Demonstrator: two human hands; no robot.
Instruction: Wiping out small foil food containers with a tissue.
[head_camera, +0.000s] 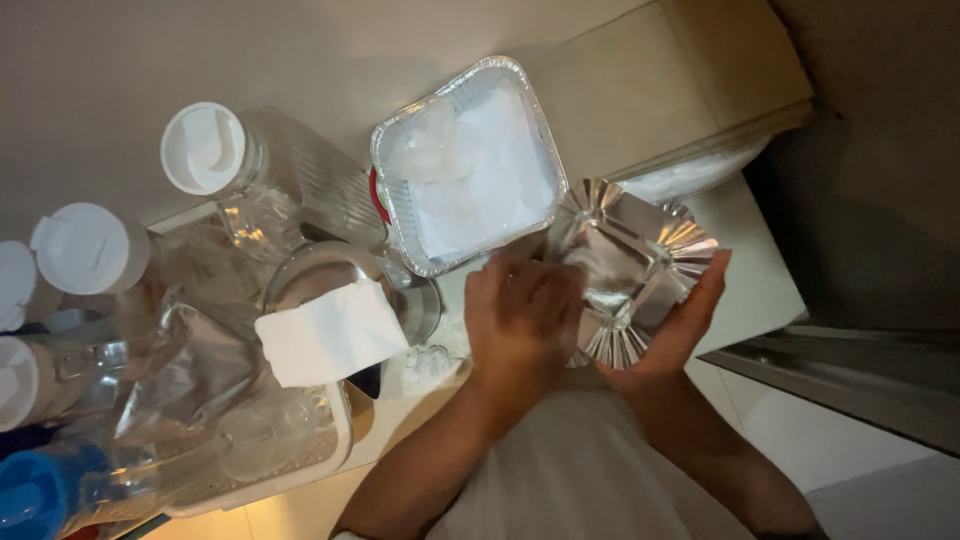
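A rectangular foil tray of white pieces sits on the counter, beside clear white-capped jars. Just below it, the right hand cups a crimped foil dish, fingers spread underneath; the left hand grips its near rim.

A pale bench carries a foil tray of white pieces, clear jars with white lids at its left, a steel bowl under a white napkin, and a white rack of glassware.
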